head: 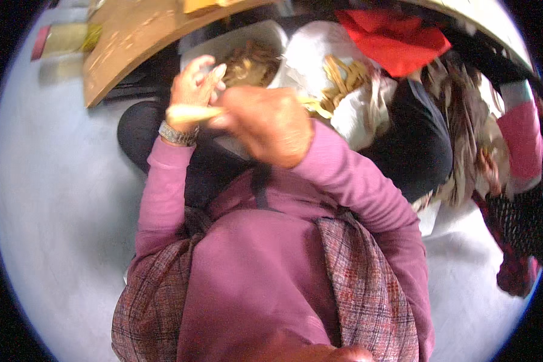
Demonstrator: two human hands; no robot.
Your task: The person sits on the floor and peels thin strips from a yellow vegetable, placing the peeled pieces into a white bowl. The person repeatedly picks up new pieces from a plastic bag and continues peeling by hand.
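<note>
My right hand [271,122] is closed in a fist around one end of a pale yellow, stick-like piece [192,113], blurred by motion. It may be a peeled root or stem. The piece points left and crosses in front of my left wrist. My left hand [194,86], with a metal-banded wristwatch [179,133] below it, is raised beside the right one. Its fingers are bent and apart, and nothing shows between them. Beyond both hands, a white basin [278,38] holds brown pieces [253,63]. Yellowish-brown strips [346,81] lie on white plastic sheeting [314,40] to its right.
A curved wooden tabletop [135,43] overhangs at the upper left. Red cloth or plastic [393,43] lies beyond the strips. Crumpled beige cloth [457,131] is at the right, near another person's pink sleeve [520,140]. A jar-like container [65,37] stands at the far left.
</note>
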